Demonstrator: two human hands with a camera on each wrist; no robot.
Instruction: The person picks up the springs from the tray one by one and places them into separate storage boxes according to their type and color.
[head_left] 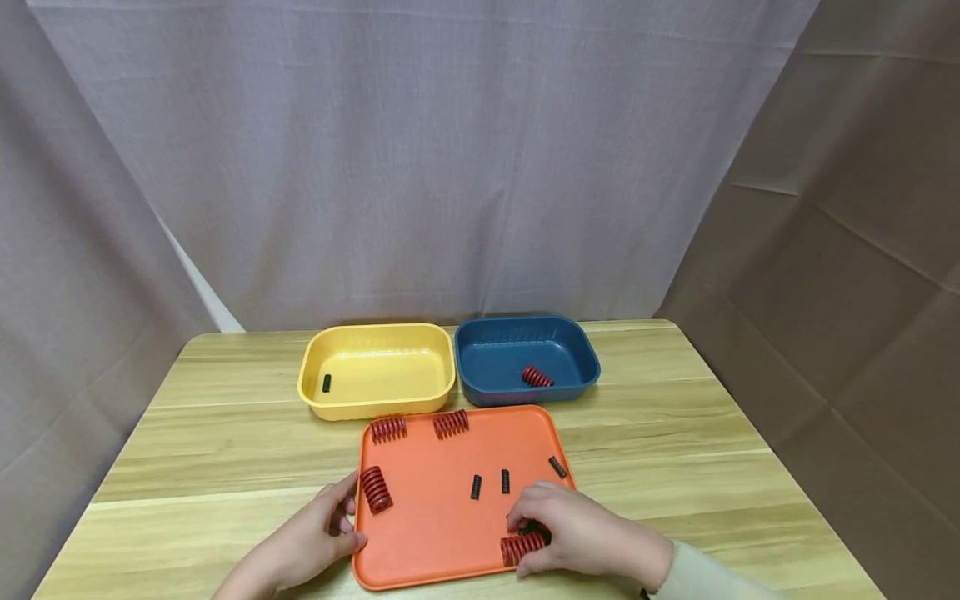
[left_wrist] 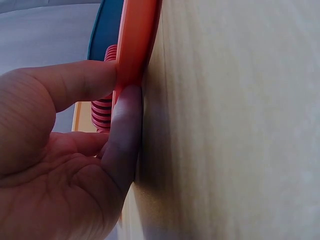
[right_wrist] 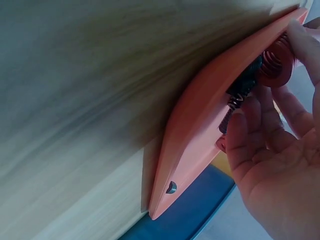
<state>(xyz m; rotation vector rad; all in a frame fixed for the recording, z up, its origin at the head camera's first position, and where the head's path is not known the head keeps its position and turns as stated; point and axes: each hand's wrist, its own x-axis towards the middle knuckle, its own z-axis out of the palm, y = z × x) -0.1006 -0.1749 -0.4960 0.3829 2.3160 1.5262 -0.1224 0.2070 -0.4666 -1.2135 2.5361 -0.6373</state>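
My left hand (head_left: 315, 529) holds the left rim of an orange tray (head_left: 442, 542); in the left wrist view its thumb rests on the rim and a finger lies along the outer side. A thick red coil spring (head_left: 376, 489) lies just inside that rim. Over the tray's front right corner, my right hand (head_left: 573, 529) curls around another red spring (head_left: 517, 549), its thumb against the coil in the right wrist view. Dark small springs (right_wrist: 245, 82) sit beside that coil, partly hidden by the fingers.
Two red springs lie along the tray's far edge, including one red spring (head_left: 451, 423). Small black springs, one a black spring (head_left: 476, 487), are spread to the right. Behind stand a yellow bin (head_left: 375, 409) with a black spring and a blue bin (head_left: 487, 398) with a red spring.
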